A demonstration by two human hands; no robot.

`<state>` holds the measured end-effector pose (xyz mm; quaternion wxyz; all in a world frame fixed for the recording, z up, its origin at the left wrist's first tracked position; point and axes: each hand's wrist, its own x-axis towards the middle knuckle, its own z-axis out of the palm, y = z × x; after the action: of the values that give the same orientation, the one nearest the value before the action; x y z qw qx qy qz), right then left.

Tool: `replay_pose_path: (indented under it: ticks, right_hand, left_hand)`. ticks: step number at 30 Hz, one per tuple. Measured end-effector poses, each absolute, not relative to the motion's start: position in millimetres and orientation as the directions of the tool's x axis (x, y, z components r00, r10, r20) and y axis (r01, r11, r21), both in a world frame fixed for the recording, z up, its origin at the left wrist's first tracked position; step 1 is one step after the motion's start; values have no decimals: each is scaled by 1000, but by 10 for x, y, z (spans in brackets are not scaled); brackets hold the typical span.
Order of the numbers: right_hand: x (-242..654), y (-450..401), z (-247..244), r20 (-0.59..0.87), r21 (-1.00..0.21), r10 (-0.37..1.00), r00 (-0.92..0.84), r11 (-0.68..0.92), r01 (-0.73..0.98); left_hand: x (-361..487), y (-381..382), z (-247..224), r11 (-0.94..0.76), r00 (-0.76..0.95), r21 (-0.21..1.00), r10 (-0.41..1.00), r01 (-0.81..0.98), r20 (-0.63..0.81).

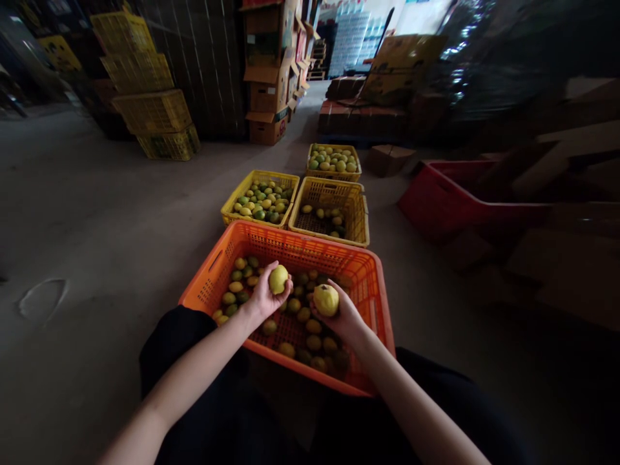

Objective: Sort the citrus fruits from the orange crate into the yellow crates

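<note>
My left hand [265, 297] is closed around a yellow guava [278, 279] and holds it up over the orange crate [310, 244]. A second, slightly larger yellow guava [326, 301], with a dark blossom end, rests in the curled fingers of my right hand [345, 316]. The two fruits are apart, roughly level with each other. Below them, loose yellow and green fruits [314, 342] lie scattered over the crate's slotted floor. My forearms pass over the near rim and hide part of the inside.
Beyond the orange crate stand a fuller yellow crate [227, 205], a sparsely filled one [358, 219] and a third behind [310, 169]. A red bin [436, 203] and cardboard are at right. Stacked yellow crates [152, 110] and cardboard boxes [265, 97] rise at the back.
</note>
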<state>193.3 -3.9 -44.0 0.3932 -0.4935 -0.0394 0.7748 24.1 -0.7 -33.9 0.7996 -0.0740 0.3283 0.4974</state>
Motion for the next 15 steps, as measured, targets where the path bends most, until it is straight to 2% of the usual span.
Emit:
replay_pose_path:
  ticks: [2, 4, 11, 15]
  right_hand:
    - [1928, -49, -412, -754, -441, 635, -165, -677, -589]
    - [1927, -54, -390, -748, -455, 646, -152, -666, -591]
    - [1952, -25, -409, -655, -494, 720, -230, -638, -591]
    - [1951, -20, -443, -660, -481, 703, -263, -665, -571]
  left_hand:
    - [228, -6, -343, 488, 329, 147, 752, -860, -571]
    - [225, -9, -354, 453, 314, 137, 777, -881, -546]
    - [193, -3, -351, 497, 333, 203, 781, -844, -529]
    - [193, -6, -357, 476, 318, 219, 802, -852, -506]
